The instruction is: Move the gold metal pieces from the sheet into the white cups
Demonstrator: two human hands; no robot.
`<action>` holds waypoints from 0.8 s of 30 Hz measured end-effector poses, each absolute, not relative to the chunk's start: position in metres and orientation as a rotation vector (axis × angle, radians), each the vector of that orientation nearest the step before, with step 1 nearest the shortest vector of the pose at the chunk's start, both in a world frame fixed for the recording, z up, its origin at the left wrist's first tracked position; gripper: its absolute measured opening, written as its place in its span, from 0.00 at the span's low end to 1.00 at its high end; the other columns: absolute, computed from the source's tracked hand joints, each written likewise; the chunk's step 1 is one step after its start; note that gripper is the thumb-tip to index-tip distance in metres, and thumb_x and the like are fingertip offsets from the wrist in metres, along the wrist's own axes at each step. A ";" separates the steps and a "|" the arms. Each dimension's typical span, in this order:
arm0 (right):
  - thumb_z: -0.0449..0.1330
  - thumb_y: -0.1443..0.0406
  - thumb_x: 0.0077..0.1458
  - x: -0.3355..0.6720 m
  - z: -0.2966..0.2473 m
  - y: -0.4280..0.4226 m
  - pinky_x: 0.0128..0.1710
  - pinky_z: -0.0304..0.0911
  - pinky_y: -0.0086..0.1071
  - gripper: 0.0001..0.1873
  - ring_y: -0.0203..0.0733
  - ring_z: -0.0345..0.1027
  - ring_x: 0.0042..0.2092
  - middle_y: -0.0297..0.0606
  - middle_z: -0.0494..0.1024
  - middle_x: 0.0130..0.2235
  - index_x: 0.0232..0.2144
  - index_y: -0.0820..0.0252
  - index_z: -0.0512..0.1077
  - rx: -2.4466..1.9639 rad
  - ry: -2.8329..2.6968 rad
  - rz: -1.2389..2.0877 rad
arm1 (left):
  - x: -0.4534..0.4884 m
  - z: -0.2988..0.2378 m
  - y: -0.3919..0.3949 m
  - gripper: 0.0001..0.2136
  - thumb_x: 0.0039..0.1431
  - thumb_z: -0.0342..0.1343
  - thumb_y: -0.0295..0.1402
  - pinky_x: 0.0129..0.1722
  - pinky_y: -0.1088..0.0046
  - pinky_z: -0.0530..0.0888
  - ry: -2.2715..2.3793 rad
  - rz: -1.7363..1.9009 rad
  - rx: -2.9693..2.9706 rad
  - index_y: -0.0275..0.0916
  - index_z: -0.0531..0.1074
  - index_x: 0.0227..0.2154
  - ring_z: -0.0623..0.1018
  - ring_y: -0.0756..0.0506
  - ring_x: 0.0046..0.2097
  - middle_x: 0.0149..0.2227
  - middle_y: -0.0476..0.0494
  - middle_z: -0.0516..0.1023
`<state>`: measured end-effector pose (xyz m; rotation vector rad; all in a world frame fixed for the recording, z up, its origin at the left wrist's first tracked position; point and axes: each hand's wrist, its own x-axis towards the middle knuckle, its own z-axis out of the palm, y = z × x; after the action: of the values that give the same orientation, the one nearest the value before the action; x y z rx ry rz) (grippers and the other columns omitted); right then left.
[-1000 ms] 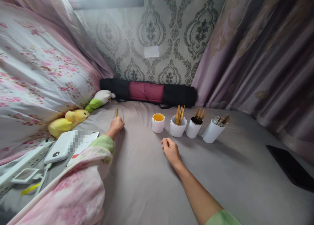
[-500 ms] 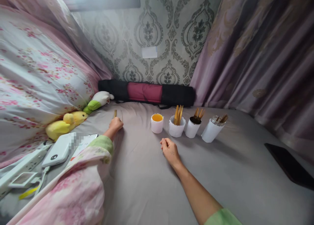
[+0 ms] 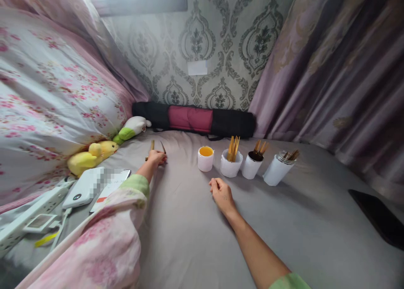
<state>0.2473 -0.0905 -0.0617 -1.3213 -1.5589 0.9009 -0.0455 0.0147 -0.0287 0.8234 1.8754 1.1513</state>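
At the left middle of the bed, my left hand (image 3: pixel 157 157) is closed with its fingertips pinched on a thin wooden stick (image 3: pixel 163 147), which slants up from them. More wooden sticks (image 3: pixel 152 145) show just behind that hand, partly hidden by it. My right hand (image 3: pixel 222 195) rests on the grey sheet, its fingers curled in and nothing visible in them. Beyond it stands a white-wrapped cup (image 3: pixel 205 160) with a yellow inside. To its right is a white cup (image 3: pixel 230 168) of upright pointed sticks, then a white-wrapped cup (image 3: pixel 251 168) with a dark inside and several sticks.
A tilted-looking white-wrapped jar (image 3: pixel 276 172) with sticks ends the row. A black phone (image 3: pixel 377 215) lies at right. On the left are plush toys (image 3: pixel 94 156), a white power bank (image 3: pixel 83 187) and a power strip (image 3: pixel 47 202). A black-and-red roll (image 3: pixel 192 118) lies along the wall.
My left hand has shifted slightly right, away from the sticks behind it, and a thin stick now slants from its fingers. My right hand stays in place. The view has turned a little left.
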 end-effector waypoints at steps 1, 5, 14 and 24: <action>0.46 0.54 0.56 0.247 -0.062 -0.090 0.19 0.50 0.24 0.19 0.30 0.55 0.19 0.31 0.66 0.20 0.25 0.60 0.67 -1.323 -1.562 0.897 | -0.043 -0.029 0.014 0.07 0.46 0.57 0.24 0.20 0.80 0.66 1.840 1.189 0.793 0.33 0.63 0.27 0.71 0.51 0.20 0.18 0.47 0.70; 0.46 0.54 0.55 0.248 -0.065 -0.089 0.19 0.50 0.24 0.19 0.31 0.55 0.19 0.31 0.66 0.20 0.25 0.60 0.67 -1.326 -1.560 0.911 | -0.035 -0.029 0.007 0.08 0.46 0.55 0.19 0.24 0.78 0.70 1.650 1.324 0.696 0.32 0.63 0.29 0.75 0.50 0.24 0.22 0.43 0.73; 0.47 0.52 0.54 0.248 -0.067 -0.088 0.18 0.51 0.24 0.20 0.31 0.57 0.19 0.32 0.66 0.20 0.26 0.61 0.67 -1.305 -1.533 0.945 | -0.026 -0.044 0.002 0.09 0.44 0.53 0.16 0.26 0.77 0.72 1.364 1.521 0.550 0.31 0.65 0.30 0.75 0.50 0.26 0.26 0.40 0.74; 0.47 0.51 0.54 0.248 -0.067 -0.088 0.19 0.52 0.24 0.20 0.31 0.57 0.20 0.32 0.67 0.20 0.27 0.61 0.67 -1.313 -1.529 0.976 | -0.010 -0.039 -0.017 0.07 0.45 0.52 0.16 0.23 0.81 0.70 1.214 1.560 0.497 0.29 0.68 0.29 0.74 0.53 0.24 0.26 0.41 0.75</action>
<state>0.2484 -0.0876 -0.0665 -1.3126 -1.5289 0.9758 -0.0100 -0.0173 -0.0387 0.4971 1.2143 1.5600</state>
